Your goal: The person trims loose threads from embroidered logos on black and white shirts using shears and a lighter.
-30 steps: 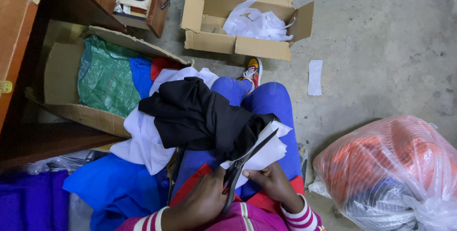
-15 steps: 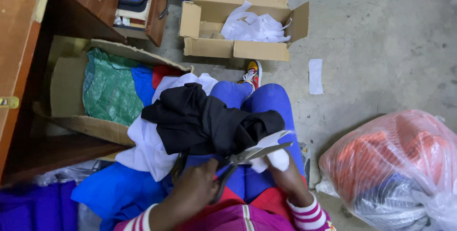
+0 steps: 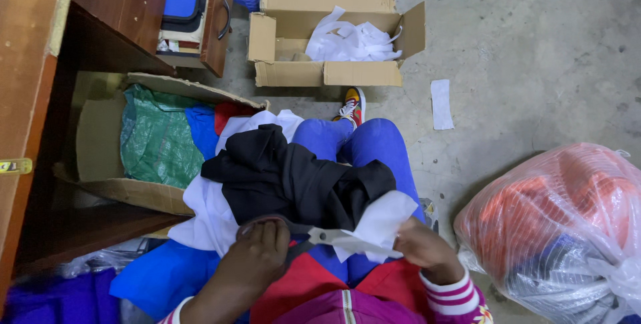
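Two hands meet over the person's lap. The fingers (image 3: 267,240) of the left hand (image 3: 257,260) are curled closed through the dark handles of a pair of scissors (image 3: 320,236), whose pale blades point right, long axis nearly level, toward the right hand (image 3: 420,250). That right hand pinches a piece of white cloth (image 3: 380,224) between thumb and fingers, holding it taut just beside the blade tips; the cloth lies directly right of the blades and touches them, though whether it sits between them I cannot tell. A heap of black cloth (image 3: 294,180) rests on the blue-trousered knees just beyond the scissors, over more white fabric. Farther out on the concrete floor (image 3: 534,50) stand a cardboard box (image 3: 327,73) of white scraps, another box holding a green bag (image 3: 157,140), and a clear plastic sack (image 3: 567,230) at the right.
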